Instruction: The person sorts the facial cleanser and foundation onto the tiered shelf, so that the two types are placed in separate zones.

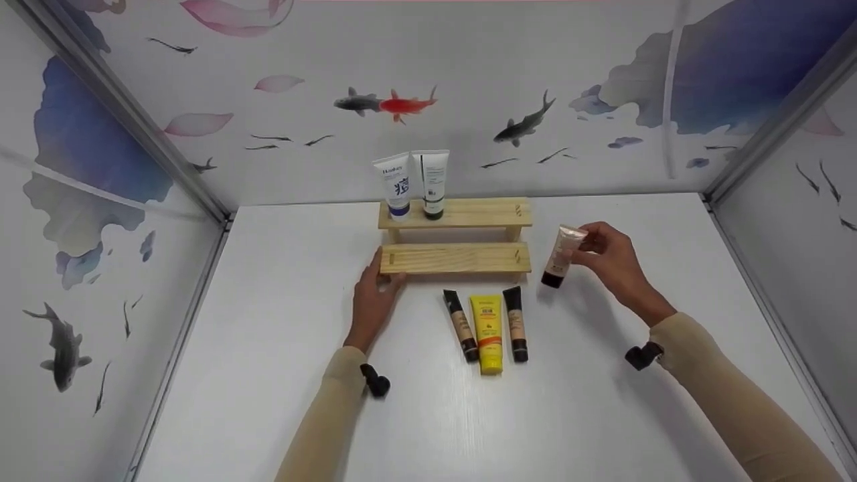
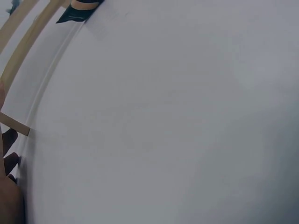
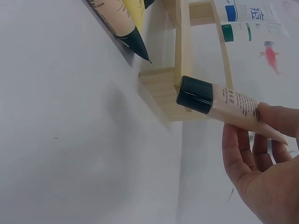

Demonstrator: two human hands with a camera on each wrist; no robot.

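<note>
Beige tube [image 1: 558,256] in your right hand [image 1: 610,260]

You pinch it near its flat end, black cap [image 1: 553,280] down, just right of the front wooden shelf [image 1: 455,258]. Your left hand [image 1: 373,301] grips that shelf's left end. On the table [image 1: 268,301], a yellow tube [image 1: 487,325] lies between two slim tubes [image 1: 516,325].

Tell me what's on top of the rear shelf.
Toward the left end of the rear shelf stand a blue-capped tube and a dark-capped tube. The patches directly beneath them are covered and cannot be seen.
</note>
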